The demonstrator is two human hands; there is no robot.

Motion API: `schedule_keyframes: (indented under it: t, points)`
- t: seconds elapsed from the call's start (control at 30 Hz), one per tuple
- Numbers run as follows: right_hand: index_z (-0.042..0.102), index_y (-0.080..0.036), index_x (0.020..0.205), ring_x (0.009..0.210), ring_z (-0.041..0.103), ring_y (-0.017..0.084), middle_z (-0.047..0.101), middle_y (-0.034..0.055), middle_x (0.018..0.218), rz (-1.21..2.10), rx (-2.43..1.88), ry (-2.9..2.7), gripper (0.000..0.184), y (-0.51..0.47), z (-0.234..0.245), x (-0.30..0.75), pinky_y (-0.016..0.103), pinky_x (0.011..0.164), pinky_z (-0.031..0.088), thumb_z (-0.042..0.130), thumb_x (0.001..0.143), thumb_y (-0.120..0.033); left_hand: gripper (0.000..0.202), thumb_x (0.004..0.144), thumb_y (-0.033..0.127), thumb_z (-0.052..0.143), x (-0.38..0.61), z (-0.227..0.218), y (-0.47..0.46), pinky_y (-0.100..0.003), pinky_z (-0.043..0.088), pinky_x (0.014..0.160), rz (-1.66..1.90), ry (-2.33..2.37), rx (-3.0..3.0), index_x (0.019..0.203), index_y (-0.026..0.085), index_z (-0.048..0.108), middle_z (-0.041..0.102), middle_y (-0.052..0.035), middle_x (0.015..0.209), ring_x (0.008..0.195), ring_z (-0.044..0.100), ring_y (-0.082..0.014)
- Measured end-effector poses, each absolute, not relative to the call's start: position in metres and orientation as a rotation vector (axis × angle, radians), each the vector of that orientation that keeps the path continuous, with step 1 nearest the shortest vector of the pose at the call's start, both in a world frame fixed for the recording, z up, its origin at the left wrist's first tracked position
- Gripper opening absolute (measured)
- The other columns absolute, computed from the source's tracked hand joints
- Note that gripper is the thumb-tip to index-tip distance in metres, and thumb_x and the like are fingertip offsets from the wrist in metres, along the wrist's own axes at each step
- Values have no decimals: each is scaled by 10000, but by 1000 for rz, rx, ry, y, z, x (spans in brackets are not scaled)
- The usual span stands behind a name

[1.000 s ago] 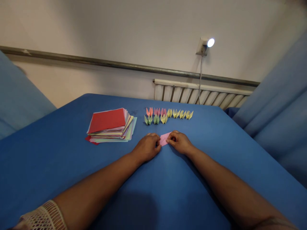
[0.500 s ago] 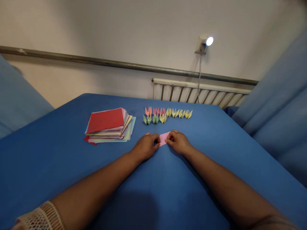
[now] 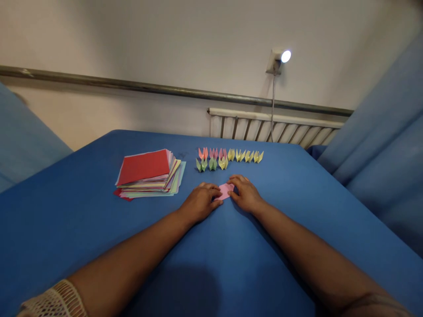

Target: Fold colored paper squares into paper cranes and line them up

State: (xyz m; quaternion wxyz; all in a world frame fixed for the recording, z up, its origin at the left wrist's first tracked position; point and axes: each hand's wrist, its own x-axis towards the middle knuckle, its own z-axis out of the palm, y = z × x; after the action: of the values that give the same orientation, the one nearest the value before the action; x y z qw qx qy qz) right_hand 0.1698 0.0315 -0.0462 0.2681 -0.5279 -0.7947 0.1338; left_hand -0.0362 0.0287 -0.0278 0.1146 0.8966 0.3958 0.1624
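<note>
A small pink folded paper [image 3: 226, 191] lies on the blue table [image 3: 211, 246] between my two hands. My left hand [image 3: 200, 202] pinches its left end with curled fingers pressed down. Its right end sits under the closed fingers of my right hand [image 3: 243, 193]. Most of the paper is covered by my fingers. Beyond my hands stand two rows of small folded paper pieces [image 3: 228, 157] in pink, green and yellow.
A stack of coloured paper sheets [image 3: 148, 173], red on top, lies at the left of the table. A radiator [image 3: 274, 130] and a wall lamp [image 3: 279, 59] are behind the table. Blue cloth [image 3: 380, 145] hangs at the right.
My hands have closed in on the pink paper, so less of it shows. The view has shifted slightly.
</note>
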Motion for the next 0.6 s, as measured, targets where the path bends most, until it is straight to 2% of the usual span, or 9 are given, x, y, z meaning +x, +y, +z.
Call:
schedule_keyframes:
  t: [0.07,0.13,0.3,0.5,0.6]
  points:
    - [556,-249,1242,1223,462,218,520,69,1346,350,-1373,-2221,396,32,-46,172,406,989,349,565,849,-201,226,853,328,601,-35,-27,27,-366,391,949,476,1159,2633,1030,211,679,662,-56,1127,1033,565,-227]
    - [547,-273,1265,1241,451,214,524,50,1359,380,-1343,-2280,399,33,-47,173,421,1008,325,534,872,-205,204,857,307,594,-33,-26,25,-358,404,910,474,1178,2636,1024,213,662,675,-51,1064,983,574,-220]
    - [581,-254,1218,1157,491,208,579,49,1270,366,-1353,-2301,337,32,-43,175,390,956,341,533,884,-253,154,885,279,544,-32,-20,23,-337,418,806,440,1221,2685,970,202,646,674,-49,945,874,577,-208]
    - [645,-207,1059,948,554,206,619,82,1023,262,-1568,-2310,242,20,-28,171,338,838,378,548,871,-324,221,912,205,477,-38,-17,30,-357,383,874,397,1194,2836,990,221,682,676,-51,1034,970,560,-216]
    - [648,-190,953,867,572,180,634,77,958,325,-1620,-2298,184,10,-20,162,293,771,387,526,876,-304,228,917,225,468,-39,-16,32,-365,384,858,355,1208,2878,970,207,688,677,-64,991,949,557,-225]
